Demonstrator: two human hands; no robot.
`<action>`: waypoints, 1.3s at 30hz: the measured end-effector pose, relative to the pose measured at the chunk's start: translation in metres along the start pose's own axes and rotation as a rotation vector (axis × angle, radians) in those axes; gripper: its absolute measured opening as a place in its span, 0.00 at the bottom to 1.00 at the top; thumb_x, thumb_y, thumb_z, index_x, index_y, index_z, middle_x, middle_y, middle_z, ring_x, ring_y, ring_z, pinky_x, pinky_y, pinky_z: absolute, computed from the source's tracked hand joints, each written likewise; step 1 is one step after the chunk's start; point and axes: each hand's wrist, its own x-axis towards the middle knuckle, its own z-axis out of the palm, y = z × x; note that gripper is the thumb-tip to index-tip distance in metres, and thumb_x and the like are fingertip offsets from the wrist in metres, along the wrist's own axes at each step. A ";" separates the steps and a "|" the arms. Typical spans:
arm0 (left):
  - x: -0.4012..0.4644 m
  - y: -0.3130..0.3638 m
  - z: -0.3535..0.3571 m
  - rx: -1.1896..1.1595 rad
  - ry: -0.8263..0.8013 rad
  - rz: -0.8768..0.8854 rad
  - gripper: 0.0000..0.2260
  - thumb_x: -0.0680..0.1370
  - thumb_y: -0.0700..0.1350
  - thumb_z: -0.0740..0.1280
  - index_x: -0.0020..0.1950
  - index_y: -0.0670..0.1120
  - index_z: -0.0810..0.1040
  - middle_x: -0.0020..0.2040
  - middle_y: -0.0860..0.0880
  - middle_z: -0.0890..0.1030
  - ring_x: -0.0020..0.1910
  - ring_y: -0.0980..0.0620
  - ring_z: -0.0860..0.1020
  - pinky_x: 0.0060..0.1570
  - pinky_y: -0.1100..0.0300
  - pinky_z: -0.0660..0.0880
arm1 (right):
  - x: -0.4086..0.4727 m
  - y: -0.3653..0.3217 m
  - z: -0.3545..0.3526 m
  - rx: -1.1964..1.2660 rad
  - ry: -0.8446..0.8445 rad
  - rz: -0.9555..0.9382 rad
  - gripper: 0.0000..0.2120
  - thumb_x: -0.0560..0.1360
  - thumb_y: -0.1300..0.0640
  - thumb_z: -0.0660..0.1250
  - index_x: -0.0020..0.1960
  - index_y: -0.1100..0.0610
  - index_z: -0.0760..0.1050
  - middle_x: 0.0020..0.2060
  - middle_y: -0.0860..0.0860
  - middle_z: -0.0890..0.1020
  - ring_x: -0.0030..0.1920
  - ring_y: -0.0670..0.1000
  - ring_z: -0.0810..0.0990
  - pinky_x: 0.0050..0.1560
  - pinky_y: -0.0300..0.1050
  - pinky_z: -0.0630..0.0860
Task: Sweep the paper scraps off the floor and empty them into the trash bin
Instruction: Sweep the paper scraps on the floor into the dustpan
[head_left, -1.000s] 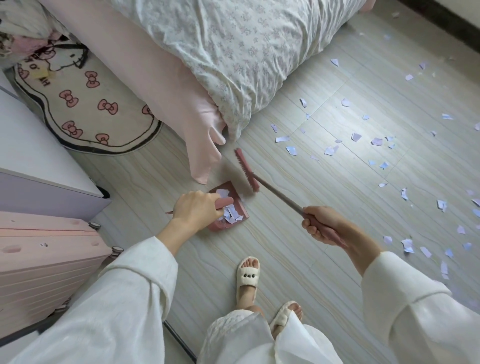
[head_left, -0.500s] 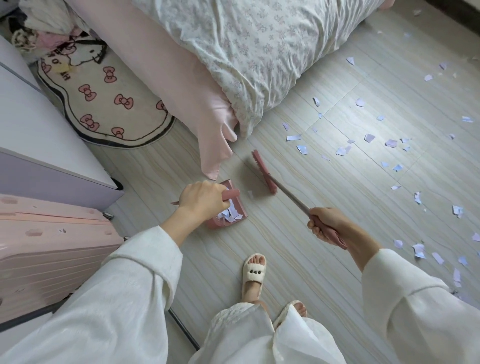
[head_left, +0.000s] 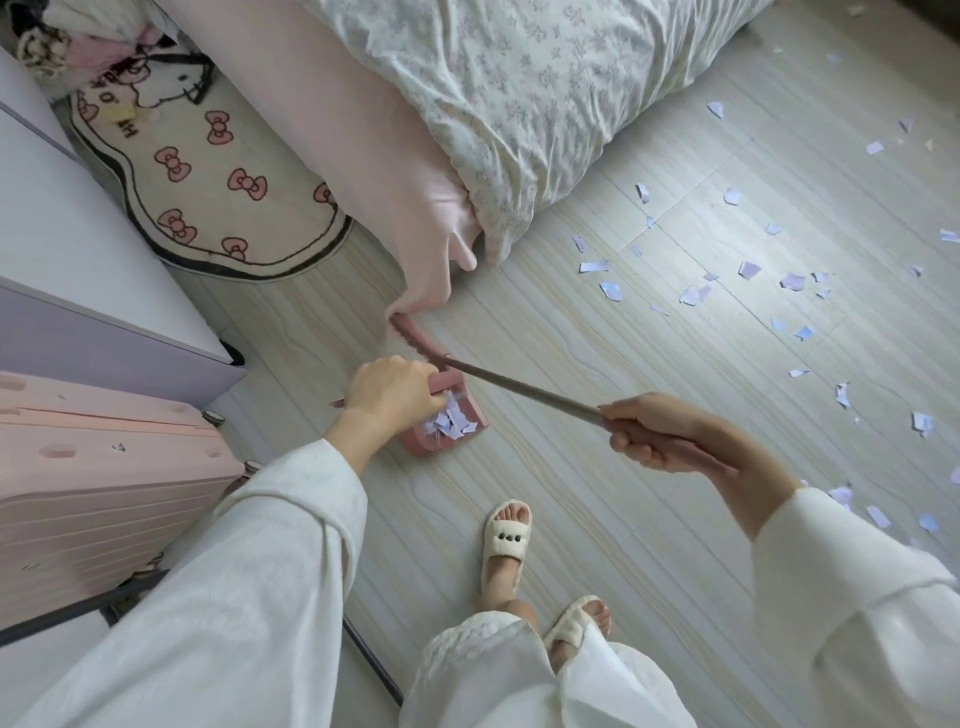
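Pale wood-grain floor (head_left: 597, 467), floral bedding (head_left: 545, 104), bow-print rug (head_left: 218, 176), pink suitcase (head_left: 104, 483)

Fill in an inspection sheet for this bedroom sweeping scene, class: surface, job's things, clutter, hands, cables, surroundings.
Surface: pale wood-look floor, lit patch at right.
Job's things: pink dustpan on the floor holding paper scraps; broom with its head beside the hanging pink sheet; loose scraps strewn across the right floor. Trash bin: nothing seen.
Clutter: pile of cloth top left.
Hands: left hand grips the dustpan handle; right hand grips the broom handle.
Cables: nothing seen.
Surroundings: bed with floral duvet, bow-print rug, pink suitcase, lilac cabinet.
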 end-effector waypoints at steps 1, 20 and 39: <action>0.000 0.002 0.000 -0.001 -0.003 0.001 0.10 0.73 0.56 0.61 0.42 0.52 0.78 0.43 0.45 0.82 0.45 0.43 0.79 0.38 0.58 0.66 | -0.004 0.001 0.000 -0.008 0.016 -0.019 0.09 0.81 0.55 0.58 0.45 0.59 0.68 0.23 0.51 0.74 0.18 0.46 0.68 0.17 0.34 0.65; -0.028 0.023 0.009 0.003 0.042 -0.014 0.09 0.73 0.55 0.63 0.42 0.51 0.76 0.43 0.45 0.82 0.45 0.43 0.79 0.38 0.58 0.65 | -0.018 0.037 0.027 -0.070 0.002 -0.012 0.07 0.80 0.58 0.57 0.49 0.62 0.69 0.26 0.53 0.73 0.19 0.45 0.69 0.18 0.35 0.65; -0.093 0.330 0.033 -0.018 0.084 0.317 0.16 0.74 0.62 0.59 0.45 0.51 0.77 0.43 0.47 0.82 0.44 0.43 0.79 0.39 0.57 0.70 | -0.174 0.293 -0.123 0.325 0.375 -0.120 0.10 0.80 0.59 0.56 0.40 0.57 0.65 0.27 0.54 0.72 0.17 0.46 0.67 0.20 0.32 0.62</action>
